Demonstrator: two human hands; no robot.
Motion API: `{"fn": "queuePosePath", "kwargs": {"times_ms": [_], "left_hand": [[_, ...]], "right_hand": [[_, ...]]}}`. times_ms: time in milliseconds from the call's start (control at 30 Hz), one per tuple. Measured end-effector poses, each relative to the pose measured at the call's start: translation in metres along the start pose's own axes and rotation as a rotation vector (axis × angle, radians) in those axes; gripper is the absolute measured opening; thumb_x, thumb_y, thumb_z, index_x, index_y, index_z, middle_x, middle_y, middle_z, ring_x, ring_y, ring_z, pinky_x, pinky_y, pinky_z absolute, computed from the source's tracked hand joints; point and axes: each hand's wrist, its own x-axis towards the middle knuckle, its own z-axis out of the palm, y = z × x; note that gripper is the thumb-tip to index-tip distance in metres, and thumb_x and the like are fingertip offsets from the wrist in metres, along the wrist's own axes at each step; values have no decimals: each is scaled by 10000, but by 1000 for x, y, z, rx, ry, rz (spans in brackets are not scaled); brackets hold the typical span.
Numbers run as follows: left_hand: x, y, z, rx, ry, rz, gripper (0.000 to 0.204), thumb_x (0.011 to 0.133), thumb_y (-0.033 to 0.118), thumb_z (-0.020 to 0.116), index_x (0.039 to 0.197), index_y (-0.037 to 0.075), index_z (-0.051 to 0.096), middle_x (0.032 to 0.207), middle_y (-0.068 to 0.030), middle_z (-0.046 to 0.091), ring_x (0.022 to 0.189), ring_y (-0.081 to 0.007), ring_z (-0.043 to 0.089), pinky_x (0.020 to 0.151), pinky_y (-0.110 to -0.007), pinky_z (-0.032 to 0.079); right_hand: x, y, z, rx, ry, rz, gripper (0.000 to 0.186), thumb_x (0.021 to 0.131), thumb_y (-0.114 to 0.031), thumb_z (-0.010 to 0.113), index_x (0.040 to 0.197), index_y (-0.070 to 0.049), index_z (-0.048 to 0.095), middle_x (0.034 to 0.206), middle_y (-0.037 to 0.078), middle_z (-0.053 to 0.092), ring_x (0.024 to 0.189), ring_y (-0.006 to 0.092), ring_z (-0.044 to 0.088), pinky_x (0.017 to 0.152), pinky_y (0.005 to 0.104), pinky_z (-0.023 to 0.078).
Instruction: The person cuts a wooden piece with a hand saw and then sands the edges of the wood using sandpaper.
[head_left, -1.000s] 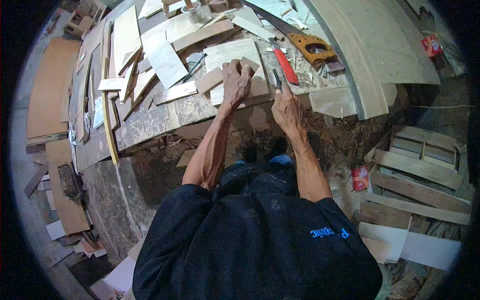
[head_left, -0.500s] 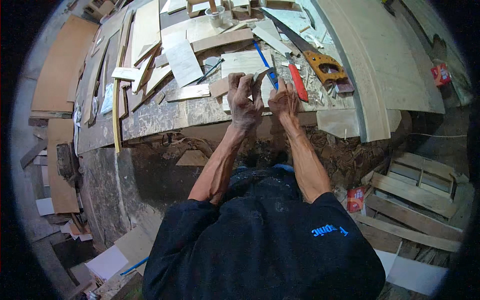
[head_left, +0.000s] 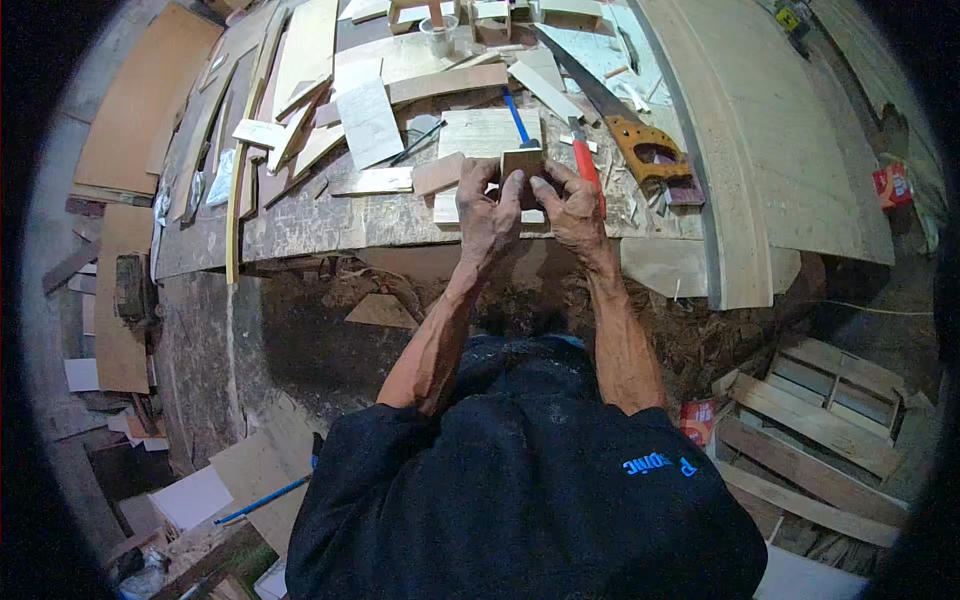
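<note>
Above the near edge of the workbench, my left hand (head_left: 486,208) and my right hand (head_left: 574,210) pinch a small flat wooden piece (head_left: 522,161) between thumbs and fingers, one at each side. Its brown face is turned toward me. Just behind it a slim blue tool (head_left: 516,118) lies over a pale board (head_left: 470,130); the wooden piece hides its near end. A red-handled tool (head_left: 586,160) with a dark tip lies right beside my right hand. Farther right rests a handsaw (head_left: 640,145) with an orange-brown handle. A brown wood block (head_left: 437,175) lies left of my left hand.
Wood offcuts and strips cover the bench (head_left: 330,232). A clear plastic cup (head_left: 438,38) stands at the back. Long boards (head_left: 740,150) extend along the right. Wooden frames (head_left: 830,390) lie low at right, and panels (head_left: 145,100) lean at far left.
The wooden piece has turned from tilted to facing me, and my fingers have shifted to its two sides. My right hand has come away from the blue tool's near end. The view has shifted slightly.
</note>
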Motion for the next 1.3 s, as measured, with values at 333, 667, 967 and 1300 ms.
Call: {"fn": "queuePosePath", "kwargs": {"times_ms": [333,667,967,1300], "left_hand": [[-7,32,23,-360,-159,-394,373,946,207,601,1221,-29,509,955,-88,635,841,-162,597,746,-304,504],[0,24,17,-723,-164,-589,342,990,206,506,1250,-15,530,1131,-147,663,930,-173,643,781,-303,552],[21,-19,-20,-881,-568,-689,455,952,240,594,1297,-40,495,1189,-177,637,1060,-247,630,902,-356,523],[49,-90,-98,-119,-156,-450,424,916,211,600,1235,-57,522,994,-207,671,887,-256,674,761,-350,542]], "right_hand": [[-22,-21,-9,-142,121,-275,155,825,-72,652,961,2,652,892,140,625,825,281,630,750,350,509],[-18,5,-25,-47,-148,92,293,937,-247,579,1051,19,623,931,138,670,882,227,631,781,333,488],[-11,5,14,840,-189,522,371,980,-345,508,1167,-35,589,1011,67,665,913,183,651,806,320,529],[15,2,43,457,-93,473,647,1002,-554,292,1186,-5,581,847,64,659,721,143,633,585,248,490]]}}
